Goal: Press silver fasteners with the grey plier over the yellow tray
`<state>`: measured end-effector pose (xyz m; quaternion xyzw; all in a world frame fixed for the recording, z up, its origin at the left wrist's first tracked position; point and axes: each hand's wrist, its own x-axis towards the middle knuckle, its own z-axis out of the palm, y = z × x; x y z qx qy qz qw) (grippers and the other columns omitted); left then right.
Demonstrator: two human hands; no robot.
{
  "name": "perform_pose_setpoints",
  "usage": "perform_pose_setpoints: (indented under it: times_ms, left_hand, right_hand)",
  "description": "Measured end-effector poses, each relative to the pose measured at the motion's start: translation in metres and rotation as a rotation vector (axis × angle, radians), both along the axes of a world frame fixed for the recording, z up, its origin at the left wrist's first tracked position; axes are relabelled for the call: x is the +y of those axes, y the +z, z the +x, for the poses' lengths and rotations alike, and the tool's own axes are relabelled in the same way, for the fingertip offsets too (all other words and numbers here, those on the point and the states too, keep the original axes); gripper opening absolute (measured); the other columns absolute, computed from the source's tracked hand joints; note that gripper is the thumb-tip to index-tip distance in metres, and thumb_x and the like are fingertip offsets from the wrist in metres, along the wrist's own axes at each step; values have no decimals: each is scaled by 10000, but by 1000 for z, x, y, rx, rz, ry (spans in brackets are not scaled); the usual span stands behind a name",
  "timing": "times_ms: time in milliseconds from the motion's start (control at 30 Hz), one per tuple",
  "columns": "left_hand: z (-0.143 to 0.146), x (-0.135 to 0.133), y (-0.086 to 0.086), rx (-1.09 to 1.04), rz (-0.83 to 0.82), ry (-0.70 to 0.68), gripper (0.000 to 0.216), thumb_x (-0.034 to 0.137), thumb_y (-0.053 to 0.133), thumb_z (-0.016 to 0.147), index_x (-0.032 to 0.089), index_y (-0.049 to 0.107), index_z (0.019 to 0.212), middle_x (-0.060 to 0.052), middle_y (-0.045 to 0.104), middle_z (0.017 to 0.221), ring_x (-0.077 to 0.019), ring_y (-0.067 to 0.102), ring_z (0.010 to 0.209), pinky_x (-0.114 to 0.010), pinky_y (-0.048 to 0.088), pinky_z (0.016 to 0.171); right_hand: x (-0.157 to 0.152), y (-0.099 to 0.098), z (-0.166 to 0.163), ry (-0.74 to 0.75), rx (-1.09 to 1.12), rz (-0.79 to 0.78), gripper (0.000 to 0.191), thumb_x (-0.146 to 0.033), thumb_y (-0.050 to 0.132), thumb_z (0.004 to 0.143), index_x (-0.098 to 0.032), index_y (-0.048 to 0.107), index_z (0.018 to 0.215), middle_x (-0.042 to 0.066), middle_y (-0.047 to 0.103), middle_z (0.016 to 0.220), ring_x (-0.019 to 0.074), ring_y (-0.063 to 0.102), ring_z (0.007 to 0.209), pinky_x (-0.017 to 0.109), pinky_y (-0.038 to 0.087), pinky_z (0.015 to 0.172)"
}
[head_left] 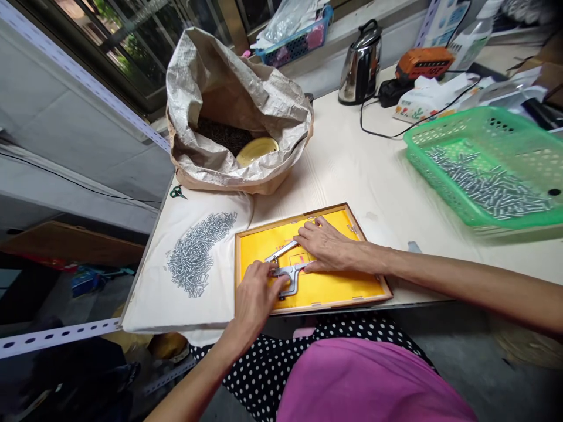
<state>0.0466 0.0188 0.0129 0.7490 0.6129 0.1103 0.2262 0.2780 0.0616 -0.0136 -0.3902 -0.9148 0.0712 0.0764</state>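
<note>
A grey metal hand tool (pixel 291 275) with two splayed handles and a hooked, D-shaped frame lies over the yellow lining of a shallow wooden-framed tray (pixel 338 296). My left hand (pixel 255 288) is closed on the tool's left end, its thumb against the hooked frame. From the right, my right hand (pixel 328 245) has its fingers over the upper handle and its thumb by the lower one. A small spring shows between the handles. Whatever sits in the jaws is hidden by my left fingers. Left of the tray, a pile of small silvery metal pins (pixel 193 255) rests on white cloth.
A large woven sack (pixel 268 176) stands behind the tray, with dark small pieces and a yellow lid inside. Green scissors (pixel 178 192) lie left of it. At right is a green basket (pixel 440 190) of silvery pins. An electric kettle (pixel 352 76) and cable stand at the back.
</note>
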Motion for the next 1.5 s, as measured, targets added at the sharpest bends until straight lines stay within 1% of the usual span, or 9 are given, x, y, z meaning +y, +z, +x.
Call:
perform_pose_setpoints:
  times_ms: [100,200,400,600,733,933,1033,1167,1500]
  left_hand:
    - [14,10,-11,95,188,-281,614,377,784,780,186,566,1321,-131,625,1297,-311,556,1172,-459,477,1000]
    - [23,23,-21,170,185,-402,676,347,743,814,136,471,1395,-156,606,1288,-313,546,1142,-479,471,1004]
    - [27,27,-19,319,220,-428,380,272,621,889,124,563,1234,-126,638,1056,-288,557,1021,-434,495,901]
    - [27,33,-17,355,203,-434,132,248,570,933,155,630,1004,-113,658,997,-264,575,983,-381,494,843]
    - [27,41,-16,344,192,-375,238,288,657,890,145,646,1079,-109,679,1006,-277,590,1005,-391,498,873]
    - [10,51,-8,194,188,-318,509,370,761,817,160,609,1256,-126,684,1170,-296,597,1093,-417,487,945]
    - [-9,40,-3,100,220,-197,243,368,620,925,180,695,1061,-91,706,1028,-259,622,1013,-385,492,909]
    - [-28,7,-3,127,208,-25,350,433,540,952,187,681,747,-73,658,816,-242,621,849,-358,491,774]
    - [-59,-19,-19,-82,131,206,273,362,504,925,187,691,830,-74,694,847,-226,666,809,-341,499,763]
  right_hand:
    - [-6,1,-3,-32,24,17,551,-567,654,870,-82,628,1132,152,629,1044,289,499,997,433,335,882]
    - [-10,3,-7,-52,27,-9,547,-474,723,842,-61,601,1178,167,623,1088,290,507,1010,417,367,872]
    - [-12,5,-17,-83,-51,-84,228,-128,525,957,-68,620,1156,146,647,1081,249,541,1001,358,405,825]
    - [-3,2,-21,-74,-50,-100,196,-156,471,997,-105,654,1044,126,669,1020,231,574,966,351,445,809]
    - [0,-6,-25,-129,8,-74,208,-245,557,977,-103,644,1100,138,665,1074,254,581,1029,376,469,859]
    - [-14,-15,-5,-102,155,152,526,-381,680,904,-125,535,1340,184,538,1384,327,452,1284,493,371,1051]
    - [-18,-10,10,-139,158,109,287,-350,564,978,-146,643,1163,145,632,1178,288,523,1113,427,416,917]
    - [-14,-8,8,-86,140,13,254,-323,495,1012,-160,664,915,96,631,959,226,507,911,351,373,775]
    - [-29,-14,2,-52,280,-45,255,-242,326,1053,-188,537,922,58,600,898,171,518,755,302,398,681]
